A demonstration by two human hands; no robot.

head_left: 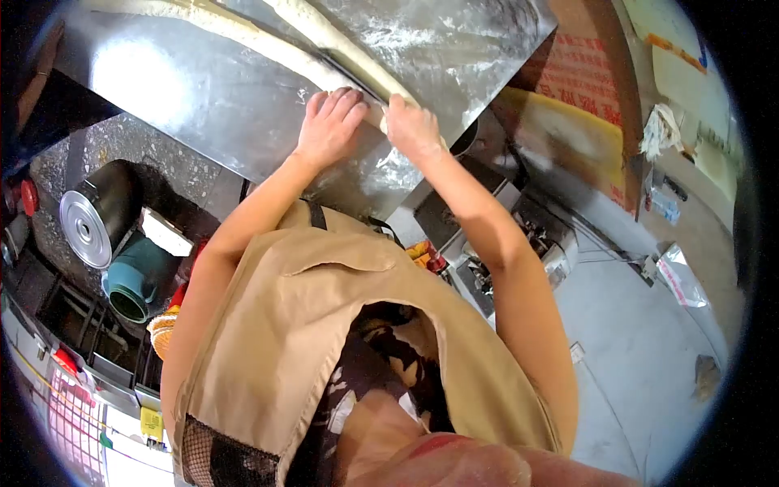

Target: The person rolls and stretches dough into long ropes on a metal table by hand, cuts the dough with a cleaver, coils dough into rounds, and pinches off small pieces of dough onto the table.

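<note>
While the floury metal surface (191, 109) spans ten to one o'clock, a long dough strip (280, 55) and a second strip (341, 44) run from eleven toward twelve, pale, soft-looking and rope-like. They appear parted along most of the visible length, with no crosswise cuts showing; whether they join near twelve is hidden. The left hand (331, 130) presses down on the first, fingers slightly spread; the right hand (414, 130) closes around the narrow blade's (357, 79) end between them.

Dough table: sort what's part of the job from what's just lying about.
In the job:
- dough strips on the floured metal table
- knife, in the right hand
- left hand, on dough

Apparently lying about:
- lidded pot
- teal bucket
- white rag
</note>
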